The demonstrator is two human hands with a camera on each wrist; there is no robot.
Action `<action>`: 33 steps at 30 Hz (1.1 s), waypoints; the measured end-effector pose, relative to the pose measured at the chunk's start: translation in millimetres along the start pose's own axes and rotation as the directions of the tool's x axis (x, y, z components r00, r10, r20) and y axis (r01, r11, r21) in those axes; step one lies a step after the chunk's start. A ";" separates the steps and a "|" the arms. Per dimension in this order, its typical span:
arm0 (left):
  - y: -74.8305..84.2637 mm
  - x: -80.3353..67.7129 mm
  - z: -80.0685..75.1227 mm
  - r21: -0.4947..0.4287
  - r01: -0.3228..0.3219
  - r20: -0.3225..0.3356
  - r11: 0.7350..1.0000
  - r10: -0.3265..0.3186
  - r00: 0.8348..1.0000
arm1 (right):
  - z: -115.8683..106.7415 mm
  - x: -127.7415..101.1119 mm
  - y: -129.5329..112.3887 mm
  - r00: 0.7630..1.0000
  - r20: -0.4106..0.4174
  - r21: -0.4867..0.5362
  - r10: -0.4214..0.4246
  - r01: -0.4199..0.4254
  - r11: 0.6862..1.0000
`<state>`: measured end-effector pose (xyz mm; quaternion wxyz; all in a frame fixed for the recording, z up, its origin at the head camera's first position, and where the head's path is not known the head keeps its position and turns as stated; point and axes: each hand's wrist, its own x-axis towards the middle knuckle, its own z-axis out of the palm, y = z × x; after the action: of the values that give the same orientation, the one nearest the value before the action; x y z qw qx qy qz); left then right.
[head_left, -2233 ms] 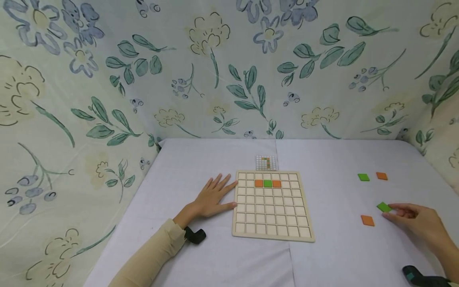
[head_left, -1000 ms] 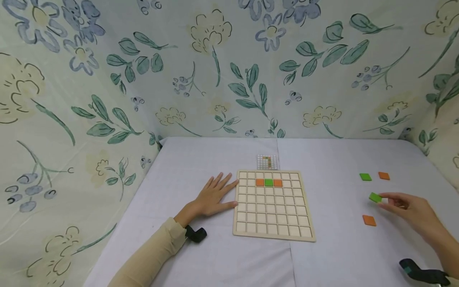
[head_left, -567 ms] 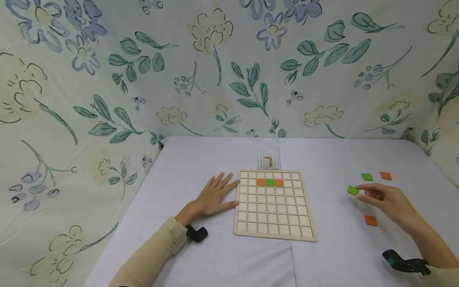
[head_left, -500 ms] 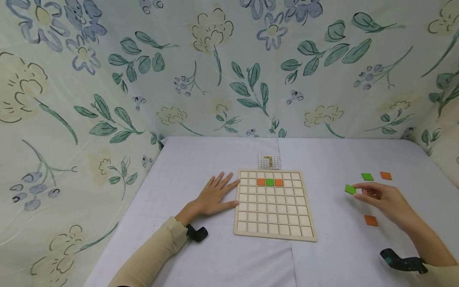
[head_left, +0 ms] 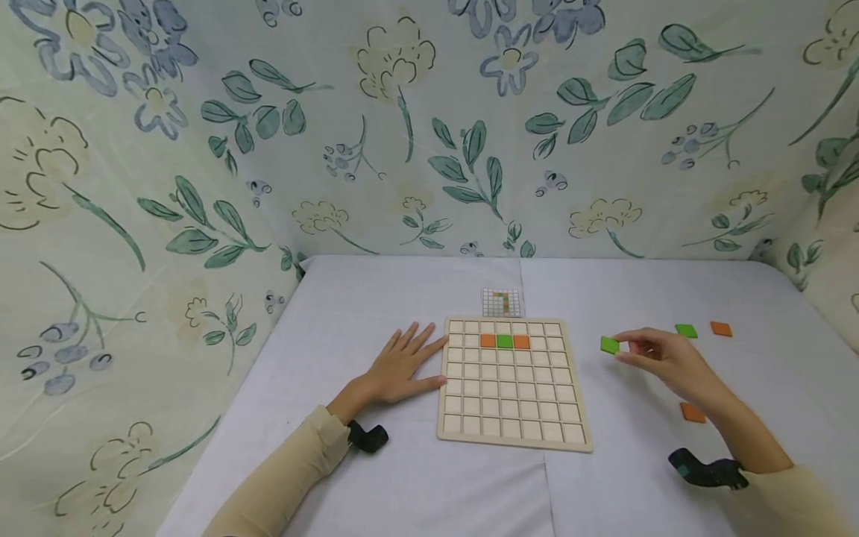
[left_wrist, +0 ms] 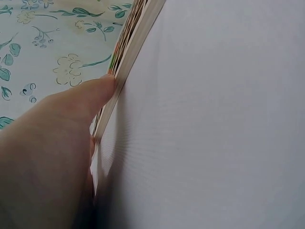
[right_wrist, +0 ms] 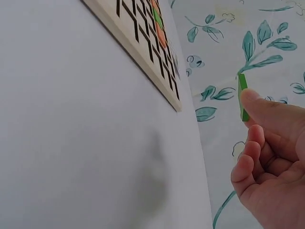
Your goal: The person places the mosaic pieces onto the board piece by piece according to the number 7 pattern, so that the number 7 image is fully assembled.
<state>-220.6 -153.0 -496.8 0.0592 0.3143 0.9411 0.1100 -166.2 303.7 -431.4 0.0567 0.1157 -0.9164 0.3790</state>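
A wooden grid board (head_left: 513, 440) lies on the white table, with an orange, a green and an orange tile (head_left: 504, 341) side by side in its second row. My right hand (head_left: 661, 358) pinches a green tile (head_left: 609, 344) in the air just right of the board; the right wrist view shows that green tile (right_wrist: 243, 95) edge-on at my fingertips (right_wrist: 255, 107), with the board (right_wrist: 143, 43) beyond. My left hand (head_left: 396, 365) lies flat on the table, fingers straight, touching the board's left edge (left_wrist: 125, 62).
Loose tiles lie on the table at the right: a green tile (head_left: 686, 330), an orange tile (head_left: 721, 328) and another orange tile (head_left: 693, 412). A small pattern card (head_left: 500, 302) sits behind the board. Flowered cloth walls (head_left: 429, 127) enclose the table.
My right hand lifted the green tile off the table at the right and carried it left and away toward the board. The left hand and board have not moved.
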 end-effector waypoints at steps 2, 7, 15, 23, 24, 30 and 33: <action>-0.1 0.0 0.1 -0.001 0.001 -0.002 1.000 -0.001 1.000 | 5.2 4.5 -5.4 1.000 0.024 0.026 -0.010 0.009 1.000; -1.0 0.7 0.5 0.001 0.006 0.000 1.000 -0.006 1.000 | 22.5 16.3 -17.2 0.996 0.088 0.091 -0.010 0.001 0.996; -1.6 1.6 1.1 0.003 0.005 0.000 1.000 -0.005 1.000 | 49.7 32.9 -29.7 0.986 0.163 0.166 -0.017 -0.011 0.986; -1.8 0.8 0.3 0.005 -0.007 -0.017 1.000 0.007 1.000 | 70.2 46.5 -36.3 0.980 0.200 0.180 -0.011 -0.026 0.983; -2.0 0.7 0.5 0.004 -0.010 -0.021 1.000 0.010 1.000 | 72.2 47.6 -36.7 0.979 0.205 0.180 -0.008 -0.030 0.983; -3.6 0.3 2.9 0.000 -0.019 -0.035 1.000 0.019 0.999 | 83.7 52.3 -38.5 0.973 0.229 0.199 -0.016 -0.031 0.979; -3.9 0.5 4.0 0.006 -0.017 -0.039 1.000 0.017 0.999 | 89.0 54.4 -38.7 0.969 0.244 0.204 -0.026 -0.025 0.979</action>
<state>-222.6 -155.1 -501.7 0.0389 0.3203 0.9396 0.1139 -210.4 204.9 -457.5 -0.0692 0.1669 -0.8724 0.4542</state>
